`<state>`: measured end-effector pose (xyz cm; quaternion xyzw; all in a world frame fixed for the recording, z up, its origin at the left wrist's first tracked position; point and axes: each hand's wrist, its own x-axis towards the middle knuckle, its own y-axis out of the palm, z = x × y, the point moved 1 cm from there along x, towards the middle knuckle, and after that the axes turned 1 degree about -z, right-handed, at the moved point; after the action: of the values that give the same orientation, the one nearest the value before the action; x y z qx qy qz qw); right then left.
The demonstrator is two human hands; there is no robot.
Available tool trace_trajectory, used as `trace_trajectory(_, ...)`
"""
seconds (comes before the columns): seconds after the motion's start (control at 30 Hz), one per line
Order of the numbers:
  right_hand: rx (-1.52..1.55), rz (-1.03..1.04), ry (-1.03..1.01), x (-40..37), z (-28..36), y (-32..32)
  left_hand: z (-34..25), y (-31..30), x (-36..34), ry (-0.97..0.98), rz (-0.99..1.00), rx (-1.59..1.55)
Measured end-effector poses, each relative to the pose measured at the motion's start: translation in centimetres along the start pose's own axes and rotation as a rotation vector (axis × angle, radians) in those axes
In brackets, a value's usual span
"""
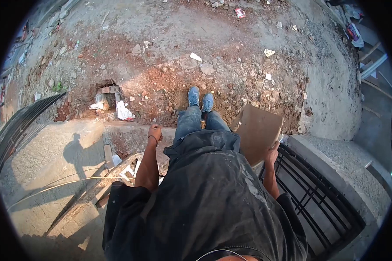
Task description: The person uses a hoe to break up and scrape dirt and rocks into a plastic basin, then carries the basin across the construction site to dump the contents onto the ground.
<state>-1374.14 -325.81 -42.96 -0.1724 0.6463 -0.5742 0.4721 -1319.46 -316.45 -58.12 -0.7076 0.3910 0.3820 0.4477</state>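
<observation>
My right hand (272,154) grips the near right edge of a large brown rectangular board (259,130), held low beside my right leg. Its broad face is smooth, and a paler narrow edge shows on its left side. At my left side, my left hand (154,132) hangs with fingers curled in a loose fist, a dark band round the wrist, nothing showing in it. Blue shoes (200,99) stand on the rubble between the two hands.
Black metal grilles lean at right (322,195). Left are a bundle of dark rods (26,117), timber planks (89,195) and a yellow cable (65,183). Ahead, a brick-edged pit (110,92) and white plastic bag (124,111) lie among broken stones (248,78).
</observation>
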Motion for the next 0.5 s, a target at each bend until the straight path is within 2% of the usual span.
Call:
trace_trajectory(0.1, 0.062, -0.074, 0.115, -1.3, -1.3, -0.1, -4.6, 0.1, 2.5, 0.005, 0.007, 0.116)
trace_trajectory(0.17, 0.066, -0.081, 0.179, -2.2, -3.0, 0.3, -8.8, -0.1, 1.2, 0.033, -0.071, -0.029)
trace_trajectory(0.3, 0.042, -0.120, 0.292, -3.2, -6.4, -0.7, -12.8, 0.8, 0.8, 0.106, -0.009, -0.068)
trace_trajectory(0.43, -0.060, -0.226, 0.318, -3.2, -8.3, -3.1, -12.7, 3.4, 0.2, 0.162, -0.012, 0.051)
trace_trajectory(0.5, -0.066, -0.253, 0.252, -2.9, -10.1, -4.2, -11.2, 5.4, 0.4, 0.107, -0.034, 0.057)
